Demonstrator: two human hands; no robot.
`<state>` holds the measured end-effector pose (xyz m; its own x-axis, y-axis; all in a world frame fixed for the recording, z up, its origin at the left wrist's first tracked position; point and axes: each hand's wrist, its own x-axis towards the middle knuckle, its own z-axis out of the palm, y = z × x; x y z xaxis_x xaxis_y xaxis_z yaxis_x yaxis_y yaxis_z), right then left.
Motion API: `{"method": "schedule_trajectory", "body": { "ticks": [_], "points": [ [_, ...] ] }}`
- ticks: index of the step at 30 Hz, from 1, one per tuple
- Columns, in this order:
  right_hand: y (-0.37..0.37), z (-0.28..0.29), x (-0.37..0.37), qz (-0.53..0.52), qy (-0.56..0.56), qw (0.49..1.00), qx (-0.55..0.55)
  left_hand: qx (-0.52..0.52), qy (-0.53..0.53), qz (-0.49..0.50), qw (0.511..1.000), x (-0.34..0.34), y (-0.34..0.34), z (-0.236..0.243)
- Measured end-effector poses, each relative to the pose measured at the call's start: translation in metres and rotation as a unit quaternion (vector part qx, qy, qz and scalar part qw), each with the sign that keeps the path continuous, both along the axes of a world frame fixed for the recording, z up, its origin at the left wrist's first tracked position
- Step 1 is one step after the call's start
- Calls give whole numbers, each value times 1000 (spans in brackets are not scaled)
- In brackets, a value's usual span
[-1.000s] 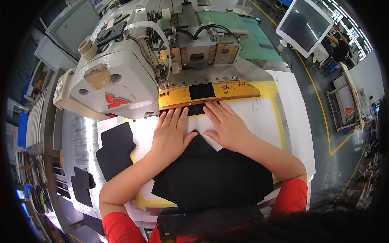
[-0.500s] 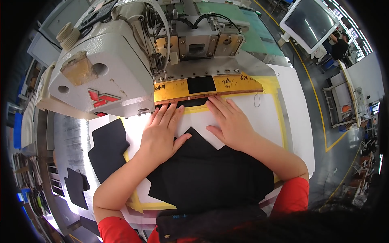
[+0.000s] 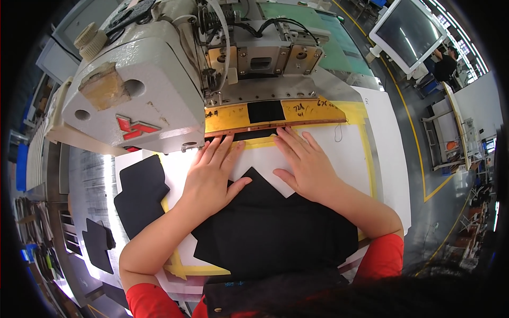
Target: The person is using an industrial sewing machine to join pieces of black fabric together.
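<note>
My left hand (image 3: 213,172) lies flat with its fingers extended toward a yellow clamp bar (image 3: 313,112). The fingertips rest at a narrow black fabric strip (image 3: 260,134), which shows along the bar's near edge. Across from it, my right hand (image 3: 307,164) also lies flat, fingers a little spread, its fingertips at the strip's right end. How far the strip runs beneath the bar is hidden. A large black fabric piece (image 3: 281,233) spreads below both hands, its pointed corner between my thumbs. My left thumb lies over its edge.
A large pale sewing machine head (image 3: 132,106) stands close on the left. White board (image 3: 328,143) edged with yellow tape lies under the work. Cut black pieces (image 3: 142,193) lie at the left, with smaller ones (image 3: 98,244) beyond. A monitor (image 3: 408,32) stands at the far right.
The whole view has shifted slightly. Both hands stay flat at the black strip, and the clamp bar and fabric look the same.
</note>
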<state>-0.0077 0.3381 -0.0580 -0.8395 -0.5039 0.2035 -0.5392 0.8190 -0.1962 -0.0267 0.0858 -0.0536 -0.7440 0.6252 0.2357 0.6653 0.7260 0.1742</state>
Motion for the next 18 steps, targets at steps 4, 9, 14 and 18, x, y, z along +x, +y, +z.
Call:
{"method": "schedule_trajectory", "body": {
  "ticks": [4, 9, 14, 18],
  "points": [
    [0, 1, -1, 5, 32, 999, 15, 3, 15, -2, 1000, 2, -2, 0],
    [-2, 0, -1, 5, 36, 999, -12, 25, 26, 48, 998, 12, -4, -6],
    [-1, -1, 1, -5, 32, 999, -29, 13, 53, 42, 998, 12, -2, -5],
    [-3, 0, 1, -8, 59, 998, 9, 19, 49, 41, 998, 12, -2, -7]
  ]
}}
